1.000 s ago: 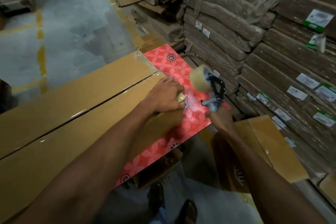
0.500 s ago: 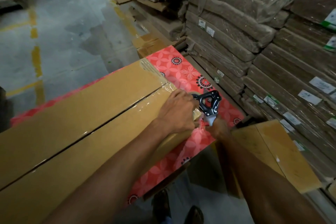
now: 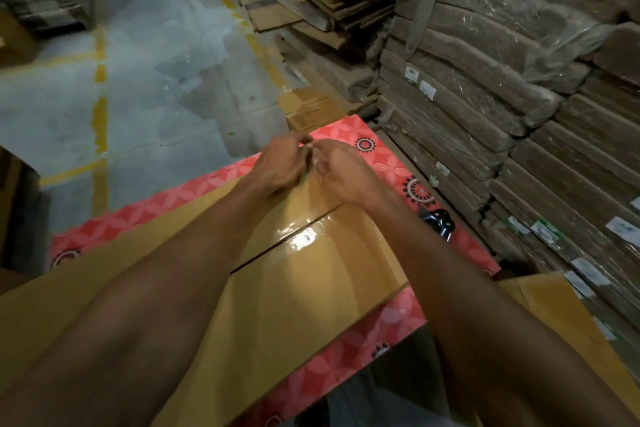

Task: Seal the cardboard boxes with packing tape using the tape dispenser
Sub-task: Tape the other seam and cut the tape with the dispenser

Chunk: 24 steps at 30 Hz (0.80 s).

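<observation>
Box (image 3: 304,291) lies flat on the red cloth (image 3: 349,350), stiff, light; tape (image 3: 301,234) glossy along its seam. Dispenser (image 3: 437,221) rests beside it. Left hand (image 3: 281,166) and right hand (image 3: 341,172) pinch, apparently, the thin, clingy tape end at the far edge

1. White labels (image 3: 427,89) dot the wrapped cardboard bundles (image 3: 485,87) on the right; print too small and blurred to read
2. Dark print on the small carton (image 3: 313,111) beyond the red sheet; illegible too
</observation>
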Each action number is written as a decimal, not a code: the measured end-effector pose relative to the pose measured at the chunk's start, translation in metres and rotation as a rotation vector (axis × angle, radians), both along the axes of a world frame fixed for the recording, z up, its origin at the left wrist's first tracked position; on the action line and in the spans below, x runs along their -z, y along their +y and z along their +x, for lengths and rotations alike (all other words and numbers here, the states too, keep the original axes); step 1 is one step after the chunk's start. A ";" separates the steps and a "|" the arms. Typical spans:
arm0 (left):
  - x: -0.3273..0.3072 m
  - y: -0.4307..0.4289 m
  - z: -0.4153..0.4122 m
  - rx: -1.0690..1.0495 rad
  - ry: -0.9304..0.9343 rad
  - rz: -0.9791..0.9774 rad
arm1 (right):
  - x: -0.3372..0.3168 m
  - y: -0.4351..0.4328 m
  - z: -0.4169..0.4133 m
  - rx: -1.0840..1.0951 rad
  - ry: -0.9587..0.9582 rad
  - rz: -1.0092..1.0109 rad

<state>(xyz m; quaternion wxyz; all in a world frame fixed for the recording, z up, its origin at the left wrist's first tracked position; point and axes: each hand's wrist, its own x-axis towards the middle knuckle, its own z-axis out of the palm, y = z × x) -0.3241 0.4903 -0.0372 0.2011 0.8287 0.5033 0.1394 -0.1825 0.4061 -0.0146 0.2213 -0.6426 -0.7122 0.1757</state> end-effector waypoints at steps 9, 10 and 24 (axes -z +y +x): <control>0.001 0.009 0.005 0.111 0.340 0.042 | 0.027 0.016 -0.014 -0.038 -0.153 -0.078; 0.001 0.009 0.005 0.115 0.355 0.034 | 0.025 0.014 -0.015 -0.052 -0.186 -0.097; 0.000 -0.031 0.021 0.070 0.392 0.034 | 0.021 -0.087 0.006 0.059 -0.254 -0.182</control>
